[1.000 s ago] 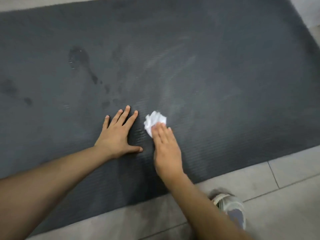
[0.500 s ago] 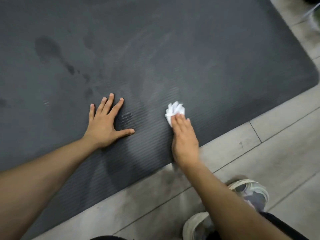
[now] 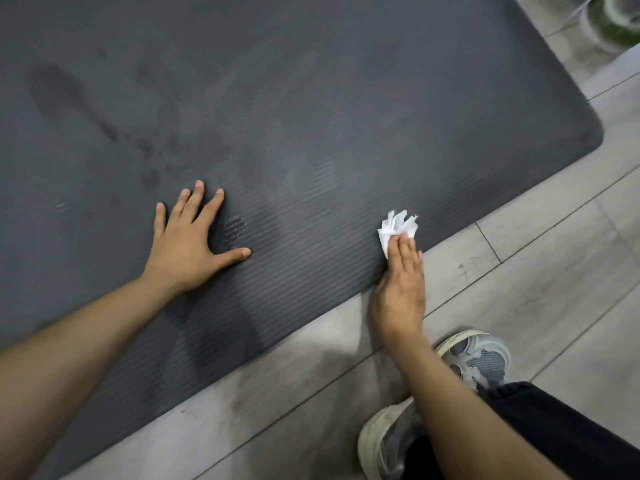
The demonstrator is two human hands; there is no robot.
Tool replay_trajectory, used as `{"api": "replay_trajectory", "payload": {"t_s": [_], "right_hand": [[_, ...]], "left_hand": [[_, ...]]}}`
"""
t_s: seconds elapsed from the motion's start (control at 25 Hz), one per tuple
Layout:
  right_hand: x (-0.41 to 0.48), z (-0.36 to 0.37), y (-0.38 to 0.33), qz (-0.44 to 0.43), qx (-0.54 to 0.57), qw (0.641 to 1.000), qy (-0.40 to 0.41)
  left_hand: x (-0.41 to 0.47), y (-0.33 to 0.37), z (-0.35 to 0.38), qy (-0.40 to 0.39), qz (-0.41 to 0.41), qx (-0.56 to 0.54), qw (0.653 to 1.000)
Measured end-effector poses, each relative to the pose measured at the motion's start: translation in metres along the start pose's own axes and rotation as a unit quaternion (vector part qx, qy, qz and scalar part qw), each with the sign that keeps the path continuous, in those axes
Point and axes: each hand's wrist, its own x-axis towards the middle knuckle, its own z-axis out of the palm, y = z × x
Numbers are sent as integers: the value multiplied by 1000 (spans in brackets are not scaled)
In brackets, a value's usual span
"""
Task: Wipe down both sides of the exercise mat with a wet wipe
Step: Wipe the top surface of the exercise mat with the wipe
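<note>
- Two hands are down on the mat (image 3: 311, 116). The left hand (image 3: 188, 247) is planted flat, fingers spread apart and thumb out, pinning it to the floor (image 3: 519, 271).
- The right hand (image 3: 401, 282) presses a crumpled white wipe (image 3: 394, 226) with straight fingers laid together on top. Can't see the thumb.
- The wipe sits right at the mat's near edge, not far from the rounded right corner, and the palm hangs over the floor.
- Step-wise I'd call this mid-wipe on the upward side, working the near edge strip. No idea if the underside is done.
- Next move probably wants firm downward pressure and a sweep out toward that corner, with the left hand stopping any sliding. The flip comes after.
- The mat is dark grey, ribbed and lying flat. There are hazy pale streaks across the middle, darker blotches off to the left, and a small shiny patch just beside the left thumb.
</note>
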Motion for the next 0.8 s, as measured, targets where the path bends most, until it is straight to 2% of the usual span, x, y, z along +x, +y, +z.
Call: {"api": "replay_trajectory", "payload": {"t_s": [0.04, 0.08, 0.12, 0.16, 0.24, 0.28, 0.32, 0.36, 0.4, 0.44, 0.48, 0.52, 0.56, 0.6, 0.64, 0.72, 0.76, 0.8], "right_hand": [[-16, 8, -22, 0, 26, 1000, 2], [-39, 17, -47, -56, 56, 997, -12], [-67, 26, -71, -154, 76, 984, -43], [-96, 30, -94, -262, 85, 958, -85], [-121, 28, -109, -445, 60, 879, -161], [-106, 26, -99, -496, 51, 848, -181], [-78, 25, -81, -514, 38, 842, -162], [-48, 23, -60, -484, 19, 865, -133], [-17, 18, -37, -397, 7, 911, -110], [15, 9, -13, -261, -2, 962, -83], [38, -2, 4, -111, -5, 992, -58], [50, -7, 10, -6, -3, 999, -37], [49, -3, 0, 55, 4, 998, -24], [37, 4, -24, 67, 23, 997, -17], [17, 16, -53, 31, 29, 999, -20], [-39, 42, -118, -139, 47, 988, -53], [-70, 51, -149, -246, 53, 964, -82], [-96, 54, -174, -355, 50, 926, -116]], "left_hand": [[-1, 1, -1, 4, -2, 0, 1000], [-1, 2, -1, 6, -2, -2, 1000], [-2, 3, -1, 8, 0, -3, 1000], [-2, 2, -1, 12, 3, -5, 1000], [-6, -4, -2, 31, 15, -13, 999], [-9, -9, -3, 44, 22, -13, 999], [-13, -17, -3, 58, 22, -7, 998], [-18, -27, -4, 69, 16, 8, 997], [-23, -37, -5, 77, 5, 27, 997], [-29, -46, -6, 79, -6, 43, 996], [-34, -52, -9, 78, -19, 53, 995], [-38, -56, -11, 72, -30, 58, 995], [-42, -57, -13, 61, -39, 58, 996], [-46, -56, -17, 53, -49, 53, 996], [-48, -55, -19, 49, -59, 47, 996], [-53, -53, -18, 45, -84, 43, 995], [-56, -55, -17, 46, -95, 43, 993], [-59, -60, -16, 48, -102, 43, 993]]}}
